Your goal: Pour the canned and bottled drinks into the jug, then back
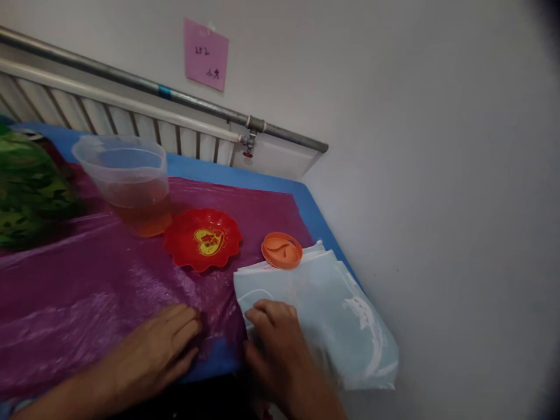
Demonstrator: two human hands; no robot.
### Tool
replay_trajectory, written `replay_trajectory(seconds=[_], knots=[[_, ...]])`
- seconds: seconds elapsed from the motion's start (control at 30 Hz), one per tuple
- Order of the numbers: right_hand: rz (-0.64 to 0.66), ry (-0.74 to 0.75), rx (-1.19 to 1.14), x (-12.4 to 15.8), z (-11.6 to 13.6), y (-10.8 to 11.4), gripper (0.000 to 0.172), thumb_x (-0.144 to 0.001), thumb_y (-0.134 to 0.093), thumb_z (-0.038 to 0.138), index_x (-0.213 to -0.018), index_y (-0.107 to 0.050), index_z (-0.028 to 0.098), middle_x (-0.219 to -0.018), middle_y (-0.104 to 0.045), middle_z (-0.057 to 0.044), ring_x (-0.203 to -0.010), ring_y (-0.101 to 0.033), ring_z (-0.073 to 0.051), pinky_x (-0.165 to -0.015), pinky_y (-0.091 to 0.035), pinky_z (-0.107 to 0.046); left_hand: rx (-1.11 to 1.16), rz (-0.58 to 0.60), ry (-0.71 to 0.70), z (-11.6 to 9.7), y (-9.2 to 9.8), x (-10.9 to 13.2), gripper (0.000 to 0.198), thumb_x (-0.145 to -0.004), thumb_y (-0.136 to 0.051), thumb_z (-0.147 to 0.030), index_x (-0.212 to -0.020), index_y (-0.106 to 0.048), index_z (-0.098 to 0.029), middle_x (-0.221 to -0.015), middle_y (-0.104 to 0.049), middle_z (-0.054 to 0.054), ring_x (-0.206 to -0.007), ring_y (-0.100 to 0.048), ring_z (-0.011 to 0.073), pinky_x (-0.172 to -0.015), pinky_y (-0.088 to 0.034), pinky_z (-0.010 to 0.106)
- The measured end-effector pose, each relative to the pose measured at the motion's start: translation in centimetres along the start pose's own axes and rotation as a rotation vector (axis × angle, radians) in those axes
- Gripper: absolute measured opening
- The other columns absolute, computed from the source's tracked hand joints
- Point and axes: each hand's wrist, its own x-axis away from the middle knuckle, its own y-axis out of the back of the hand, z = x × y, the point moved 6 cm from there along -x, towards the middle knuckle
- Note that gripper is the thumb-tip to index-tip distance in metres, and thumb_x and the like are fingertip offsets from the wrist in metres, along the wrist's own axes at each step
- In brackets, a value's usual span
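Note:
My left hand (158, 349) lies flat, fingers stretched out, on the purple plastic sheet (87, 291) near the table's front edge. My right hand (275, 341) rests on the near corner of a stack of pale blue plastic bags (336, 309), with its fingers curled down onto the top bag. It holds nothing that I can make out. A red flower-shaped plate (202, 239) with a yellow heart design lies just beyond the hands. An orange round lid (282, 250) sits on the far edge of the bag stack.
A clear plastic measuring jug (126, 181) with amber liquid stands at the back left. A green patterned object (26, 192) lies at far left. The blue table (319, 221) ends at the right beside a white wall; a radiator and pipes run behind.

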Motion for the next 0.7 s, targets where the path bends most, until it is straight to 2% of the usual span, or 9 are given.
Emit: replay_trajectory(seconds=[0.13, 0.2, 0.3, 0.37, 0.5, 0.7], knots=[[0.174, 0.065, 0.002, -0.6, 0.8, -1.9, 0.015, -0.089, -0.063, 0.015, -0.101, -0.062, 0.024, -0.113, -0.064, -0.001, -0.107, -0.055, -0.021, -0.098, -0.038, -0.036, -0.283, -0.075, 0.034, 2.9, 3.2, 5.8, 0.025, -0.087, -0.047, -0.028, -0.110, -0.057, -0.025, -0.103, -0.070, 0.004, -0.090, -0.067, 0.0170, -0.076, -0.055, 0.024], [0.217, 0.060, 0.059, -1.1, 0.8, -2.4, 0.016, -0.089, -0.065, 0.019, -0.103, -0.065, 0.025, -0.115, -0.065, -0.002, -0.108, -0.055, -0.023, -0.098, -0.038, -0.038, -0.355, -0.040, 0.150, 4.9, 3.7, 9.1, 0.027, -0.088, -0.049, -0.034, -0.113, -0.057, -0.026, -0.109, -0.070, 0.004, -0.097, -0.067, 0.0196, -0.081, -0.057, 0.027], [0.274, 0.059, 0.182, -1.8, 0.8, -3.1, 0.009, -0.091, -0.064, 0.019, -0.097, -0.069, 0.024, -0.109, -0.067, -0.004, -0.102, -0.056, -0.024, -0.092, -0.039, -0.038, -0.280, 0.041, 0.335, 7.2, 3.4, 12.5, 0.023, -0.091, -0.051, -0.034, -0.110, -0.062, -0.027, -0.111, -0.070, 0.003, -0.101, -0.066, 0.0199, -0.089, -0.056, 0.030], [0.286, 0.061, 0.262, -2.3, 0.9, -3.4, 0.012, -0.092, -0.060, 0.015, -0.092, -0.070, 0.022, -0.103, -0.068, -0.006, -0.096, -0.057, -0.023, -0.088, -0.039, -0.038, -0.201, 0.036, 0.369, 7.6, 3.1, 13.1, 0.021, -0.093, -0.048, -0.031, -0.103, -0.066, -0.026, -0.104, -0.071, 0.003, -0.095, -0.067, 0.0178, -0.085, -0.055, 0.027], [0.298, 0.065, 0.340, -2.7, 1.1, -3.6, 0.018, -0.092, -0.056, 0.010, -0.092, -0.071, 0.020, -0.100, -0.069, -0.007, -0.093, -0.057, -0.024, -0.087, -0.039, -0.038, -0.157, -0.028, 0.328, 7.1, 3.0, 12.3, 0.026, -0.096, -0.042, -0.032, -0.098, -0.068, -0.028, -0.094, -0.072, 0.002, -0.085, -0.067, 0.0158, -0.079, -0.053, 0.024], [0.344, 0.062, 0.400, -2.8, 1.3, -3.7, 0.019, -0.093, -0.054, 0.012, -0.095, -0.073, 0.018, -0.102, -0.070, -0.010, -0.095, -0.059, -0.027, -0.089, -0.040, -0.042, -0.120, 0.000, 0.378, 6.8, 2.9, 12.2, 0.030, -0.097, -0.039, -0.037, -0.092, -0.066, -0.025, -0.089, -0.070, 0.002, -0.079, -0.066, 0.0157, -0.073, -0.053, 0.023]])
